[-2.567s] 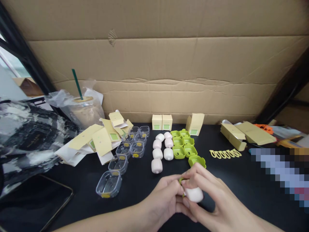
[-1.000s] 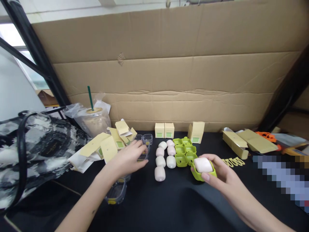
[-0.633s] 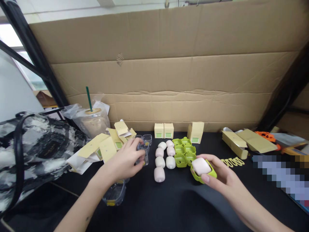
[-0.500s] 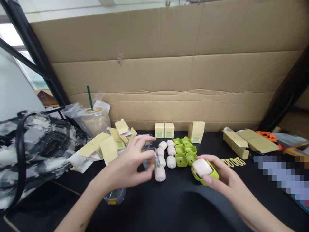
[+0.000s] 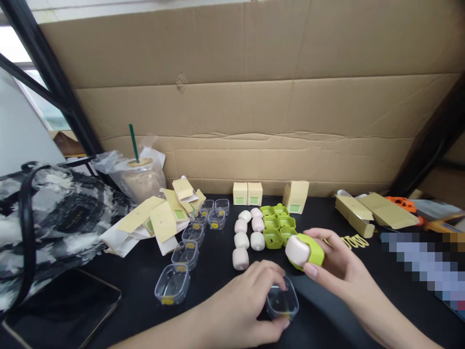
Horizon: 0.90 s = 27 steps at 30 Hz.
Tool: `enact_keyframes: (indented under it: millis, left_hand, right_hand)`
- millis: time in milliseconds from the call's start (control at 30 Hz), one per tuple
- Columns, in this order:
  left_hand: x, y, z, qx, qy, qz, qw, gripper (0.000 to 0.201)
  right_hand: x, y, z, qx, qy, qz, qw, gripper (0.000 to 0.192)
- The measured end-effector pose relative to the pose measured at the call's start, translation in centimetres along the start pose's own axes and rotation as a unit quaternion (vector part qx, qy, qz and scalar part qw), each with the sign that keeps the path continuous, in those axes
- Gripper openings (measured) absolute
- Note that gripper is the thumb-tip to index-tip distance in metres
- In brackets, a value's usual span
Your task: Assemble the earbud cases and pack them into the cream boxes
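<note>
My left hand (image 5: 259,300) grips a small clear plastic container (image 5: 285,303) by its sides, low over the front of the black table. To its right, my right hand (image 5: 336,271) holds a green plastic holder (image 5: 315,251), tilted to the left, with a pale rounded block (image 5: 298,249) seated in it. Several similar pale blocks (image 5: 240,259) stand in two columns on the table. Beside them are green holders (image 5: 272,238), set close together in two columns. More clear containers (image 5: 172,283) with yellow stickers run in a line at the left.
Small cream boxes (image 5: 240,195) stand by the cardboard wall (image 5: 247,111). Flattened boxes (image 5: 140,215), a bagged drink (image 5: 141,177), a dark phone or tablet (image 5: 61,305) and a furry bag (image 5: 65,208) lie left. Yellow rings (image 5: 356,241) and an opened box (image 5: 354,213) are right.
My left hand has carried the clear container from behind the pale blocks towards me and to the right. My right hand has tipped the green holder and block to the left.
</note>
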<state>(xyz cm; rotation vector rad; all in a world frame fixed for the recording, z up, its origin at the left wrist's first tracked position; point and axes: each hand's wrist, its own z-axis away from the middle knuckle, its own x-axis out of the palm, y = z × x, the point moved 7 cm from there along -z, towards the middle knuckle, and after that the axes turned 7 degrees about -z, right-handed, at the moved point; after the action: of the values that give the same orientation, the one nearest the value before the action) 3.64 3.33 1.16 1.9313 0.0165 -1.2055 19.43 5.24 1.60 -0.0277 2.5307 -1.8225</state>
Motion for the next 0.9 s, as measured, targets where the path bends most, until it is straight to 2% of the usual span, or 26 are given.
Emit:
enact_keyframes:
  millis: [133,200,367,500,667,900]
  left_hand:
    - [0.4,-1.2,0.1,-0.055,0.024,0.079,0.995,0.048]
    - [0.5,-1.3,0.1,-0.059,0.029,0.119,0.991,0.056]
    - [1.0,-1.6,0.0,-0.069,0.021,0.187,0.980,0.057]
    - [1.1,-1.8,0.0,-0.084,0.025,0.190,0.978,0.065]
    - [1.0,-1.9,0.0,-0.102,0.029,0.165,0.981,0.063]
    - [1.2,-1.9,0.0,-0.105,0.022,0.153,0.982,0.063]
  right_hand:
    - [0.2,0.0,0.4,-0.029,-0.063,0.070,0.995,0.040]
    - [0.3,-0.1,0.6,-0.051,-0.084,0.122,0.988,0.043]
    - [1.8,0.3,1.6,-0.046,-0.155,0.154,0.975,0.047]
    - [2.4,0.2,1.9,-0.028,-0.157,0.161,0.974,0.046]
    - [3.1,-0.2,1.9,-0.071,-0.200,0.208,0.955,0.046]
    - [3.3,0.3,2.1,-0.071,-0.223,0.243,0.941,0.045]
